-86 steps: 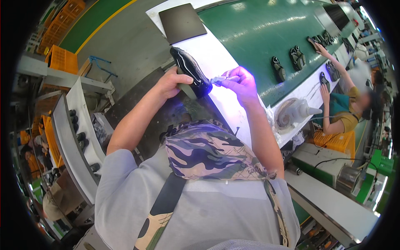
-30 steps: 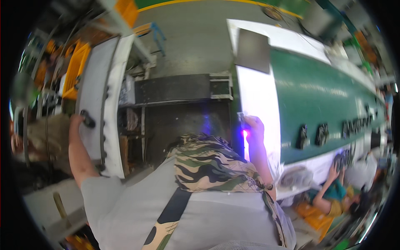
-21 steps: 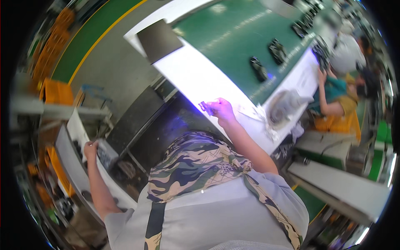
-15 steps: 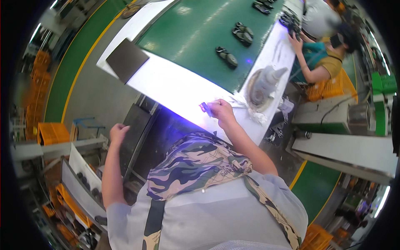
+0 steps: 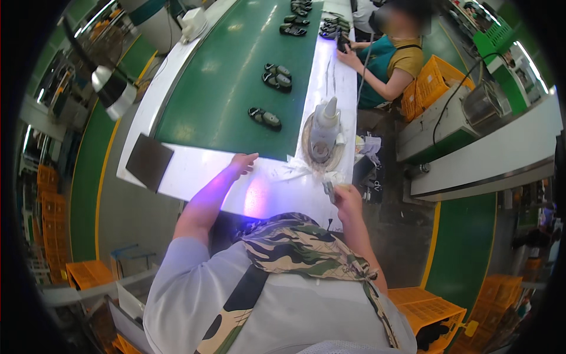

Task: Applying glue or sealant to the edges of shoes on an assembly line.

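Scrap [image 5: 328,190] pinched in right grip [image 5: 348,202], jutting leftward, left grip [image 5: 242,165] parted near green belt [image 5: 218,112]

Left hand [image 5: 243,166] now over white tabletop [image 5: 283,197], away from side rack [image 5: 132,326]; right hand [image 5: 348,202] nearer bottle [image 5: 326,125].

So the belt [image 5: 230,88] runs off from the near end of the table [image 5: 200,171], shoes [image 5: 265,118] along its right half. Bottle [image 5: 325,127] stands right of it, board [image 5: 150,163] at the left corner, coworker [image 5: 392,65] farther up the right side.
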Motion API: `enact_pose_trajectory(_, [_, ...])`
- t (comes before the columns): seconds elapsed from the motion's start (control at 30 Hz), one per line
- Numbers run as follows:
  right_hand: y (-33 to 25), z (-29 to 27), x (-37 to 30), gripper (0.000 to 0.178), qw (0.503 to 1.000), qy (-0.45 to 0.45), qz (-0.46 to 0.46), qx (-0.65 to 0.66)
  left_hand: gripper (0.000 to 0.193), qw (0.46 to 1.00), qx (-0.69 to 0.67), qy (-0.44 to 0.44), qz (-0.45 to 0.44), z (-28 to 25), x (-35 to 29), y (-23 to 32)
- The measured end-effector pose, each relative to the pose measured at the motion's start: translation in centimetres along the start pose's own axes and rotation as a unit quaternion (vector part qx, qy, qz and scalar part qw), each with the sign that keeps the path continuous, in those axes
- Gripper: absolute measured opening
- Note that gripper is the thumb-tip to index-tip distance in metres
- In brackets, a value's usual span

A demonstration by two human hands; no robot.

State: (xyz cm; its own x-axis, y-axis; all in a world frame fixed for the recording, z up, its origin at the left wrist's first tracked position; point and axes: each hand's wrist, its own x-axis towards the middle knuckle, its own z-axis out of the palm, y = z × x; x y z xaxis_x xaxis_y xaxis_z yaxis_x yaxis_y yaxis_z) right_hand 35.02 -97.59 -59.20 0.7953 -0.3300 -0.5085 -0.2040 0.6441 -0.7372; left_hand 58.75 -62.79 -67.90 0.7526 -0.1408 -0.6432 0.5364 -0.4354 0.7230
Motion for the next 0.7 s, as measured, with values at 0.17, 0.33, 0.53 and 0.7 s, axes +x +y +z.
enact_pose_trajectory(0.17, [1.4,-2.4,-1.3,0.015,0.994,0.078,-0.019,0.072,0.08,0.992,-0.114,-0.008,-0.051,2.4,5.5,6.1])
enact_pose_trajectory(0.33, [3.0,-2.0,-1.5,0.014,0.983,0.146,-0.017,0.107,0.102,0.971,-0.212,-0.015,-0.11,2.6,9.3,10.3])
enact_pose_trajectory(0.53, [3.7,0.5,-1.4,0.017,0.981,0.171,-0.013,0.09,0.106,0.952,-0.259,-0.041,-0.16,2.4,12.9,11.6])
enact_pose_trajectory(0.7, [4.0,1.3,-2.3,0.019,0.976,0.195,-0.03,0.097,0.087,0.955,-0.229,-0.028,-0.186,3.0,16.3,12.8])
